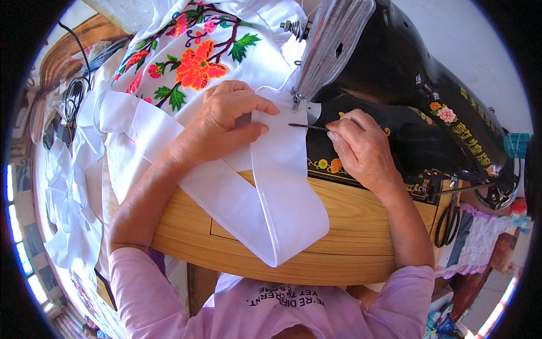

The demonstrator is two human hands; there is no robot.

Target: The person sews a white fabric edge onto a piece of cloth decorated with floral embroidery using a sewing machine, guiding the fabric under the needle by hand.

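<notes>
My left hand (235, 120) lies on a white fabric strip (279, 169), its thumb and forefinger apart on the cloth. The strip loops over the table's front edge, and its upper end lies at the presser foot (297, 104) of a black sewing machine (381, 55). In my right hand (358, 144) is a thin dark tool (308, 126), pinched between thumb and fingers. Its tip points left over the strip, just below the presser foot; whether it touches cannot be told. Behind my left hand spreads white cloth embroidered with flowers (201, 65).
The machine's bed sits in a wooden sewing table (338, 237). More white fabric strips (70, 199) hang at the left, near a coiled black cable (75, 99). Black-handled scissors (447, 224) hang at the right edge, beside lace-trimmed cloth (478, 241).
</notes>
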